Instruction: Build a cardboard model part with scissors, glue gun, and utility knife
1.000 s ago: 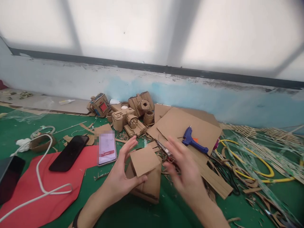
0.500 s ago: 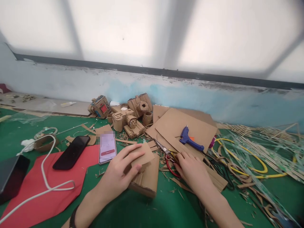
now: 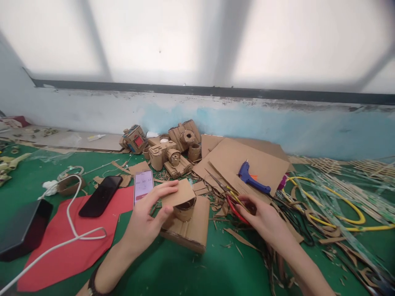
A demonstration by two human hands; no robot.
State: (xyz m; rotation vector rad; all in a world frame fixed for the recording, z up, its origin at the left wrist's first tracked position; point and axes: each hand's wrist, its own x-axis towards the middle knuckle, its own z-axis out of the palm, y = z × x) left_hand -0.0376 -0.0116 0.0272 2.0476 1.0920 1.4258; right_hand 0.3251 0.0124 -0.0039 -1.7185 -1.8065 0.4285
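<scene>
Gripping the scissors (image 3: 228, 192) by the red and yellow handles with the right hand (image 3: 262, 218), pointing the blades away toward the large cardboard sheets (image 3: 228, 156). Across to the left hand (image 3: 142, 222): curved but loosely open, touching the cardboard square (image 3: 179, 194) at the left edge with the fingers, thumb down near the front edge. And there with the square, right on top of a short cardboard tube (image 3: 184, 213), standing on a flat cardboard box (image 3: 199, 224), set down on the green bench (image 3: 216, 271) between both hands. Up on the sheets, a blue glue gun (image 3: 251, 179)! By the wall, a cluster of cardboard cameras (image 3: 160, 154). Out left, a dark phone (image 3: 100, 196) on a red sheet (image 3: 61, 259), with a lit phone (image 3: 143, 185) just beside. Far right, looped yellow tubing (image 3: 363, 213) among scraps.
</scene>
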